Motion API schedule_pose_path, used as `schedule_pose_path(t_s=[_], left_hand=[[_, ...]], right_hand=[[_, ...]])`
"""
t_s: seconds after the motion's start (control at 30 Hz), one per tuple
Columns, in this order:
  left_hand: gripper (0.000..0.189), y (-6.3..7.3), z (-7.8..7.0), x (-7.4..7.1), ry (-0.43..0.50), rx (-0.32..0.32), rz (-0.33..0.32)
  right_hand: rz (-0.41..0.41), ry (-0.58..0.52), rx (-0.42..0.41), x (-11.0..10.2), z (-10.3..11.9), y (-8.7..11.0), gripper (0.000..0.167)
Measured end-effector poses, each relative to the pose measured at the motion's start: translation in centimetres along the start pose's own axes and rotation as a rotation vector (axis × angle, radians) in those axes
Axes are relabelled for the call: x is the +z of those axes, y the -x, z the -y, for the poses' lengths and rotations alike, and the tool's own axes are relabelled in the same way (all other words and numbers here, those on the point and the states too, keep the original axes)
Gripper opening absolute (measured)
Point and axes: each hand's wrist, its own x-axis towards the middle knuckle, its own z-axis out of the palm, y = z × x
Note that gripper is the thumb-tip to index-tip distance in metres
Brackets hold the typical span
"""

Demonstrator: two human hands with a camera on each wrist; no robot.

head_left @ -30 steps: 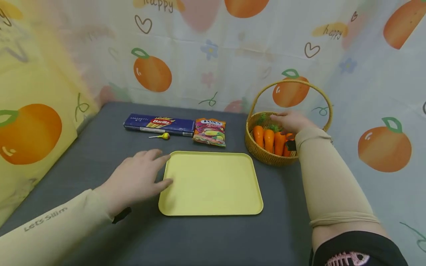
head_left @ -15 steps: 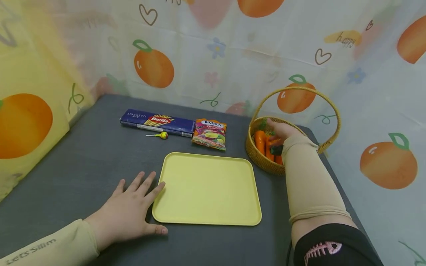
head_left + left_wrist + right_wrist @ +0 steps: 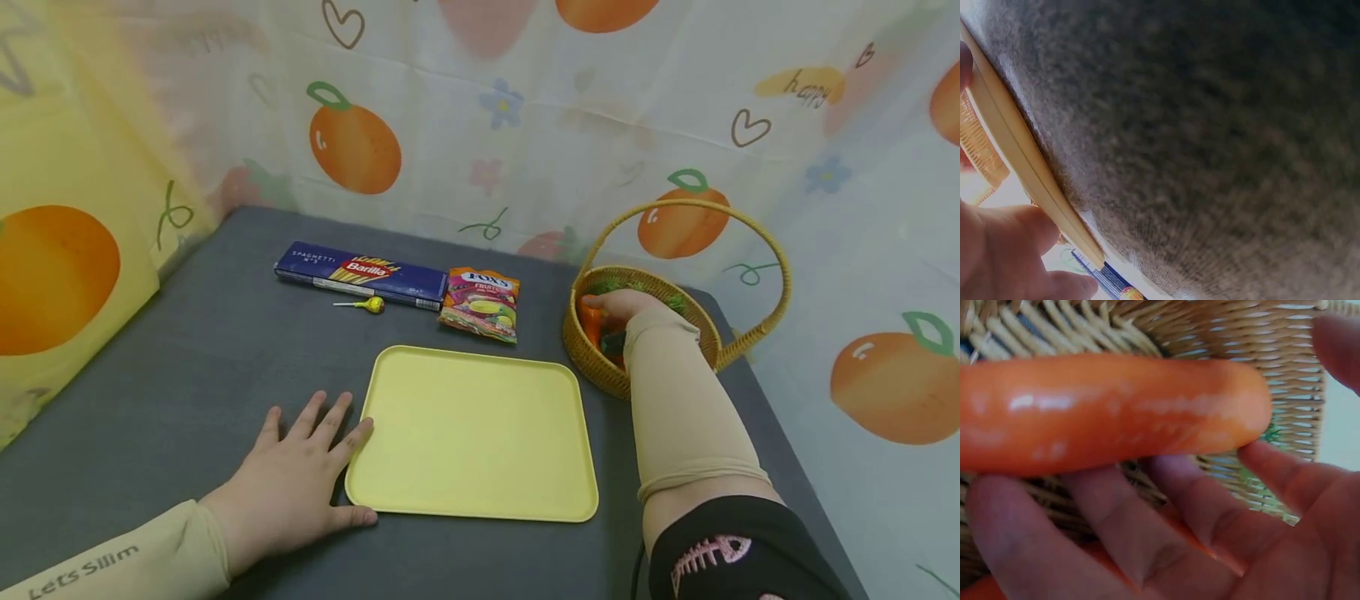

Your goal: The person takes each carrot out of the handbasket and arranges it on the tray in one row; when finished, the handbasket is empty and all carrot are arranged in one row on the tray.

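Observation:
My right hand (image 3: 628, 307) reaches into a wicker basket (image 3: 600, 367) at the right. In the right wrist view, several fingertips of it touch one side of an orange carrot (image 3: 1116, 415), while the thumb stands apart from the carrot's rounded end. Other carrots in the basket are mostly hidden by the hand and sleeve. My left hand (image 3: 292, 483) lies spread at the left edge of a yellow tray (image 3: 480, 433). Its index finger touches the tray's rim, and the thumb lies by the near left corner.
Behind the tray lie a blue Barilla spaghetti box (image 3: 360, 275), a yellow lollipop (image 3: 372, 305) and a Fox's candy bag (image 3: 480, 304). The basket's tall handle (image 3: 783, 275) arches above my right hand. A fruit-patterned curtain (image 3: 465, 150) hangs behind the grey table (image 3: 225, 333).
The left hand has come down and spread at the tray's edge. My right hand has moved left within the basket, onto the leftmost carrot. The head view has shifted slightly.

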Motion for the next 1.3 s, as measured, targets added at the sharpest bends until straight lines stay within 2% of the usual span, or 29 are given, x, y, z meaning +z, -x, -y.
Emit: schedule_pose_path(t_s=[0.13, 0.2, 0.33, 0.47, 0.6, 0.8, 0.93, 1.13, 1.3], left_hand=[[0.122, 0.0, -0.1, 0.0, -0.010, -0.002, 0.001], [0.121, 0.1, -0.1, 0.0, -0.013, 0.000, -0.002], [0.121, 0.0, -0.2, 0.1, -0.017, 0.001, -0.001], [0.120, -0.1, -0.5, 0.1, -0.010, 0.002, 0.010], [0.120, -0.1, -0.5, 0.1, -0.009, -0.003, 0.010], [0.120, 0.1, -0.3, 0.2, -0.025, -0.002, -0.020], [0.120, 0.3, -0.1, 0.3, -0.034, 0.011, -0.043], [0.120, 0.4, 0.1, 0.4, -0.037, 0.016, -0.060], [0.120, 0.1, -0.1, 0.5, -0.029, 0.016, -0.060]], right_hand=[[-0.027, 0.197, -0.078, 0.1, -0.4, -0.7, 0.074], [-0.075, 0.238, -0.091, 0.2, -0.6, -1.1, 0.077], [-0.151, 0.219, -0.081, 0.6, -1.2, -1.6, 0.088], [-0.190, 0.084, -0.097, 0.8, -1.9, -1.2, 0.094], [-0.172, -0.062, -0.144, 0.4, -2.1, -0.1, 0.093], [-0.146, -0.176, -0.185, -1.0, -2.2, 1.2, 0.091], [-0.170, -0.266, -0.192, -1.5, -2.6, 2.5, 0.090], [-0.176, -0.337, -0.233, -1.4, -2.9, 4.6, 0.088], [-0.171, -0.470, -0.266, -0.8, -3.1, 6.7, 0.090]])
